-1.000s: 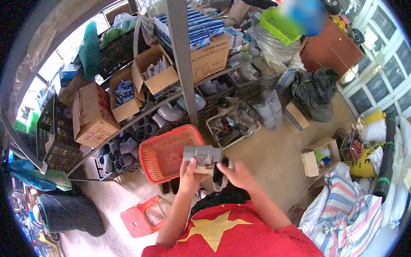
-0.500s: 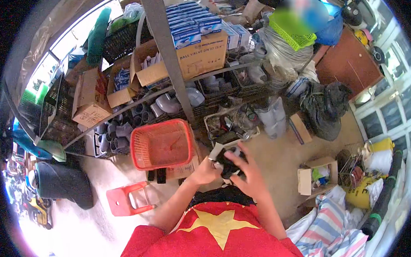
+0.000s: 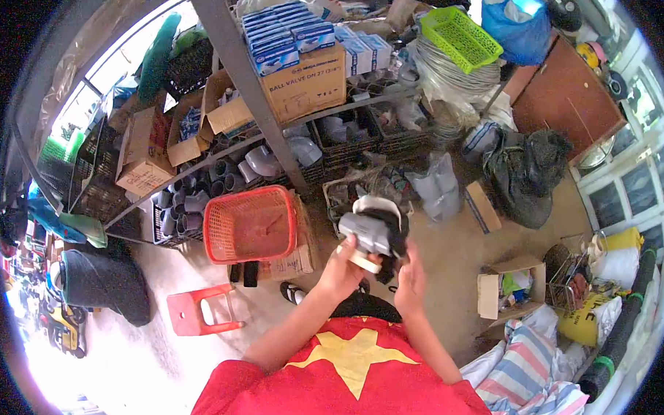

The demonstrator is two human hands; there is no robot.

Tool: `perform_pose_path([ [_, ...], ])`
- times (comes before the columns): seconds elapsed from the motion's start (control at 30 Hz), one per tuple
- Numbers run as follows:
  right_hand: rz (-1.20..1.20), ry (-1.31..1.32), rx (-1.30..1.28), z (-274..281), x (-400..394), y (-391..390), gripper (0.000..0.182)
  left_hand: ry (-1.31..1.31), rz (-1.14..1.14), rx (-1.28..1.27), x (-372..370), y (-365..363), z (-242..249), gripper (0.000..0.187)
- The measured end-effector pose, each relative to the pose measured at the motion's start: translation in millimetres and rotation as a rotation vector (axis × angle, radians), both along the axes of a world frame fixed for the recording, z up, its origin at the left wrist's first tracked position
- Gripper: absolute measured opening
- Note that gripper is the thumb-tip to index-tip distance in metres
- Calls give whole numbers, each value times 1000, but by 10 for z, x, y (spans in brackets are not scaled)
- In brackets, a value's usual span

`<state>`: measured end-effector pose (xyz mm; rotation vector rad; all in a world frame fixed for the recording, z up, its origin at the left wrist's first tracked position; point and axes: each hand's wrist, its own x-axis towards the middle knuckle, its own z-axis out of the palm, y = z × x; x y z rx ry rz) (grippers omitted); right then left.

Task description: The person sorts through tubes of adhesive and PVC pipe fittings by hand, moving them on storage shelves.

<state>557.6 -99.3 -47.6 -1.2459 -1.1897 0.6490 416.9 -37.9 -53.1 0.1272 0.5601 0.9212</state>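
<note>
A grey and black device with a white band (image 3: pixel 371 234) is held up in front of my red shirt with the yellow star. My left hand (image 3: pixel 342 266) is closed on its lower left side, by a pale edge. At its right side is my right hand (image 3: pixel 413 278), fingers pointing up and touching or close to the black part. The device hides part of the crate behind it.
A red basket (image 3: pixel 251 226) stands on cardboard at the left, with a red stool (image 3: pixel 204 310) below it. Shelves hold boxes (image 3: pixel 305 82) and grey pipe fittings. An open carton (image 3: pixel 510 287) and a striped sack (image 3: pixel 535 364) lie right.
The device has been raised and turned, so its grey side and white band now show. My right hand has moved from over it to its right side. The view has shifted slightly.
</note>
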Motion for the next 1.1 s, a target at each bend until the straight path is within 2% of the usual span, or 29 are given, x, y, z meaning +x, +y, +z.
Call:
perform_pose_path([
  [0.03,-13,5,-45,-14,0,-20,47,-87,41,-126,2,45,81,40],
  [0.13,52,254,-210,67,64,33,46,-132,35,-142,-73,57,120,41],
  [0.23,206,357,-212,356,58,124,50,-202,0,-163,-137,34,70,40],
  [0.27,204,311,-244,218,74,113,36,-257,-16,-192,-153,28,68,40],
  [0.3,183,285,-263,203,120,90,30,-312,-35,-219,-159,29,68,40],
  [0.37,145,228,-297,218,232,127,18,-234,-28,-235,-138,27,130,40],
  [0.4,79,217,-159,248,246,157,9,-241,-36,-230,-155,22,143,40],
  [0.53,-250,154,181,580,153,192,11,-177,-48,-233,-260,17,77,38],
  [0.63,-239,709,51,406,219,91,22,-180,-50,-241,-306,26,14,39],
  [0.7,-173,852,23,581,243,86,30,-290,-56,-208,-357,16,-176,47],
  [0.77,-160,986,-51,685,251,85,33,-178,-49,-212,-306,12,12,39],
  [0.8,-226,1082,-100,644,235,121,38,-122,-43,-211,-293,14,89,37],
  [0.9,-67,1145,-140,772,116,165,46,-114,-57,-257,-327,22,115,37],
  [0.93,27,784,-56,676,127,158,51,-113,-47,-254,-339,17,137,37],
  [1.03,-38,504,-320,617,138,44,40,-122,-30,-244,-345,1,155,37],
  [1.1,-9,430,-342,527,184,33,37,-136,-37,-232,-362,0,115,37],
])
